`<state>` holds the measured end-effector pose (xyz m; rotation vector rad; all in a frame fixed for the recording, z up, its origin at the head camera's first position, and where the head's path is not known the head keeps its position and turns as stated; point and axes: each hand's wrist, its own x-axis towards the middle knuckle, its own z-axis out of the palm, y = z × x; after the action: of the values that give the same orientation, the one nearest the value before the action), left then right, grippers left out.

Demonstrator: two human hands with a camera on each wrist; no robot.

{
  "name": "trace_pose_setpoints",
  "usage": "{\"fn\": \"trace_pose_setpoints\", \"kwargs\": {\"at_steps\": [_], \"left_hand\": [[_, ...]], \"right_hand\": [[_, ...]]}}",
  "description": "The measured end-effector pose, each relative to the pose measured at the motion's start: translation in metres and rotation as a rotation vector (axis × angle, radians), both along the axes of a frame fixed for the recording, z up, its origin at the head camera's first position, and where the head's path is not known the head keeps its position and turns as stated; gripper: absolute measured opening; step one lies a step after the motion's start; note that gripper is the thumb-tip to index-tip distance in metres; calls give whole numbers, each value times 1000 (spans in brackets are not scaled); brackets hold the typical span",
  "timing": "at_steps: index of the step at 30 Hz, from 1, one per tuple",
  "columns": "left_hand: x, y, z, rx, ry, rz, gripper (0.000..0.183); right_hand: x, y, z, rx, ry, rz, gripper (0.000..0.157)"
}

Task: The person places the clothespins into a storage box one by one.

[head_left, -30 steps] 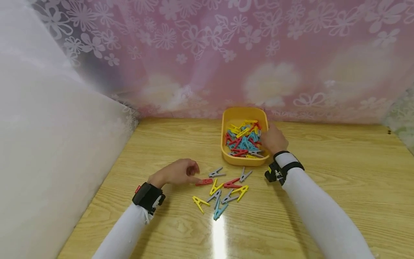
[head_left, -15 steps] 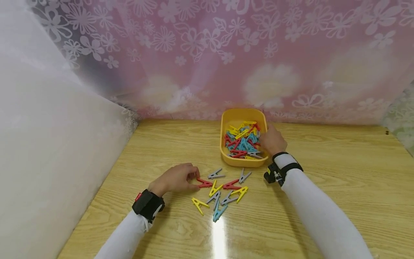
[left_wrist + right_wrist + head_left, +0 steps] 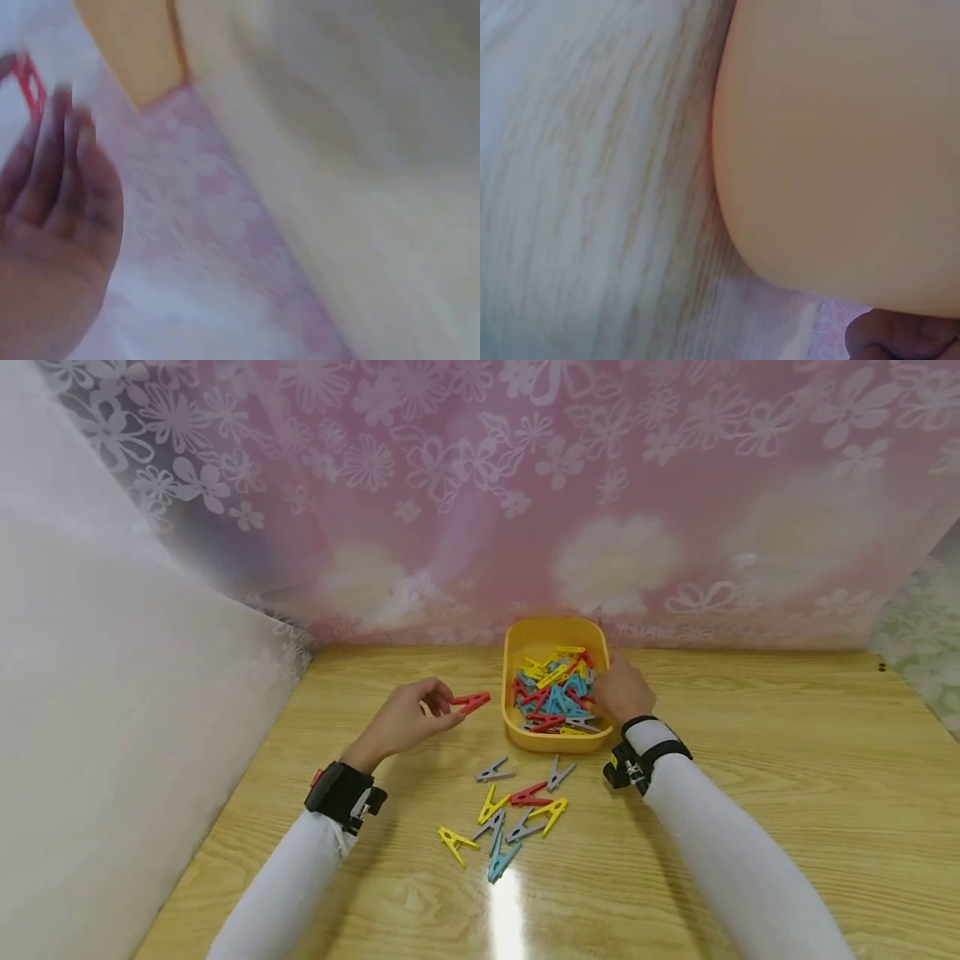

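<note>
Between thumb and fingers, my left hand point(image 3: 405, 718) pinches a red clothespin point(image 3: 472, 702), raised above the table just left of the yellow plastic basket point(image 3: 558, 743). The left wrist view has the same clothespin point(image 3: 30, 86) at the fingertips, its far end cut off by the frame. My right hand point(image 3: 624, 691) grips the basket's right rim, with some fingers hidden over the edge. In the right wrist view, the basket wall point(image 3: 840, 150) fills much of the frame and curled fingers point(image 3: 900, 337) show at its lower corner. Red, yellow, blue and grey clothespins point(image 3: 558, 700) lie heaped in the basket.
Several loose clothespins lie on the wooden table point(image 3: 750, 735) in front of the basket, among them a red one point(image 3: 531, 795) and a blue one point(image 3: 504, 862). A pink flowered curtain point(image 3: 450, 527) hangs right behind the basket. A white sheet point(image 3: 112, 735) borders the left side.
My left hand has picked the red clothespin up off the table and carried it up and away toward the basket's left side. The right hand stays on the rim.
</note>
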<state>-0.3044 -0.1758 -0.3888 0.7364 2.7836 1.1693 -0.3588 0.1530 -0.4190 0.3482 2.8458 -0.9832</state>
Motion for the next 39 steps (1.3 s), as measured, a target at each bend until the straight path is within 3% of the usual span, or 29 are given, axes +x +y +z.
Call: {"fn": "trace_pose_setpoints", "kwargs": {"at_steps": [3, 5, 10, 14, 21, 26, 33, 39], "left_hand": [[-14, 24, 12, 27, 35, 76, 32], [-25, 43, 17, 22, 53, 90, 32], [-47, 88, 22, -107, 76, 44, 43], [-53, 105, 16, -199, 95, 33, 47], [-51, 87, 3, -82, 90, 90, 31], [-45, 68, -2, -59, 97, 75, 21], [-26, 48, -18, -126, 7, -53, 15], [-9, 43, -28, -210, -61, -170, 18]], "right_hand": [[1, -2, -1, 1, -2, 2, 48], [1, -3, -2, 0, -2, 6, 48], [3, -9, -3, 3, -3, 12, 50], [5, -14, -2, 8, 14, 16, 50], [3, -6, 1, 14, 36, 1, 50], [3, 1, 3, 21, 36, -10, 49], [4, 3, 4, 46, 50, -5, 50], [4, -1, 2, 33, 37, 1, 54]]}}
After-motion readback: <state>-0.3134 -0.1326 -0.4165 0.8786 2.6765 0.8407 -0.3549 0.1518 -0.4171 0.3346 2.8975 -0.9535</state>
